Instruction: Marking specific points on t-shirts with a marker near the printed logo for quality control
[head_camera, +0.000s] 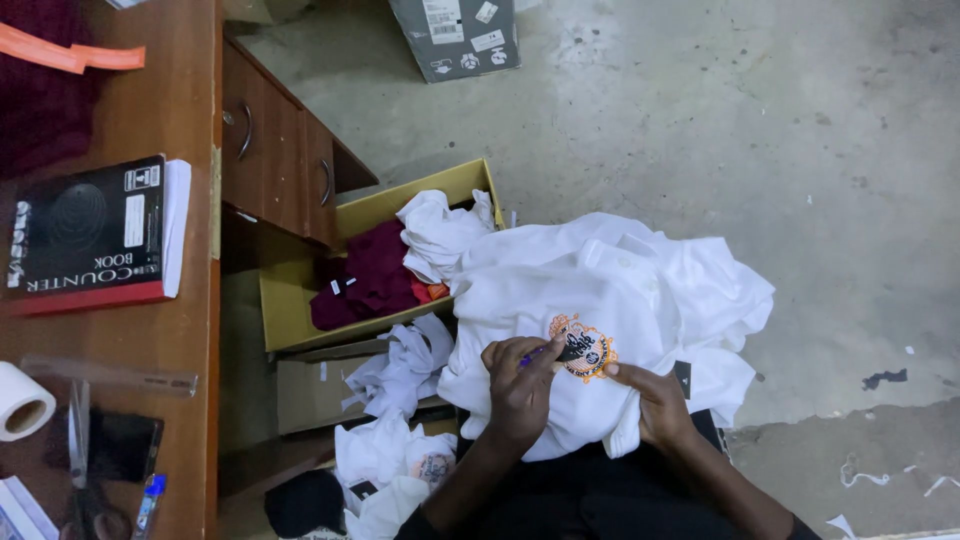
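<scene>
Bare concrete floor, white cotton shirt piled on the lap. Left hand pinches a thin purple tool at the orange-and-black printed badge; right hand grips the fabric. I'd keep it taut.

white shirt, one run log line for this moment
left hand: purple tool on shirt emblem | right hand: pinching white shirt | on lap

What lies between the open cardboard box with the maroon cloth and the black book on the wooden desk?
In the head view, the desk's brown drawer front with curved metal handles lies between the open cardboard box and the black book.
</scene>
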